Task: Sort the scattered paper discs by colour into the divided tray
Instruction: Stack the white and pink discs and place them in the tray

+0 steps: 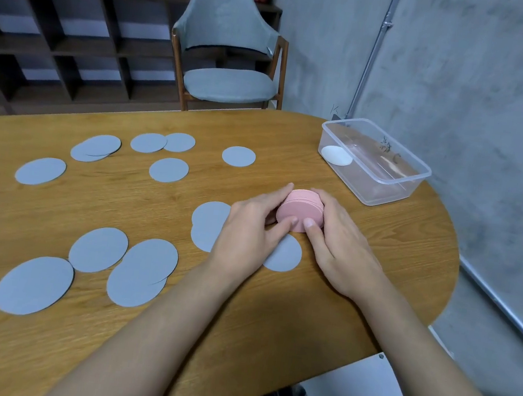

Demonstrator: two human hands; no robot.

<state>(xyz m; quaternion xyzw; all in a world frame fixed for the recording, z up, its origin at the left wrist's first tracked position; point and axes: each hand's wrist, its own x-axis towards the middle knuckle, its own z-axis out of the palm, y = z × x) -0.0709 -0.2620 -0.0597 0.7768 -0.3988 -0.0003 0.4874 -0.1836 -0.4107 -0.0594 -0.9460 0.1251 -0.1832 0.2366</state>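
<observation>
A stack of pink paper discs (pixel 301 207) stands tilted on edge just above the wooden table (pixel 238 311), held between both hands. My left hand (pixel 249 232) grips its left side, thumb on the front face. My right hand (pixel 337 244) grips its right side, thumb on the front as well. Several blue-grey discs (pixel 151 266) lie scattered over the table's left and middle, some overlapping. One blue-grey disc (pixel 284 254) lies partly under my hands. The clear plastic tray (pixel 387 194) stands at the far right, with a white disc (pixel 336 155) in its left end.
A grey upholstered chair (pixel 228 60) stands beyond the table's far edge. Dark shelving with potted plants lines the back wall. A concrete wall runs close along the table's right side. The table's rounded right end curves off just past the tray.
</observation>
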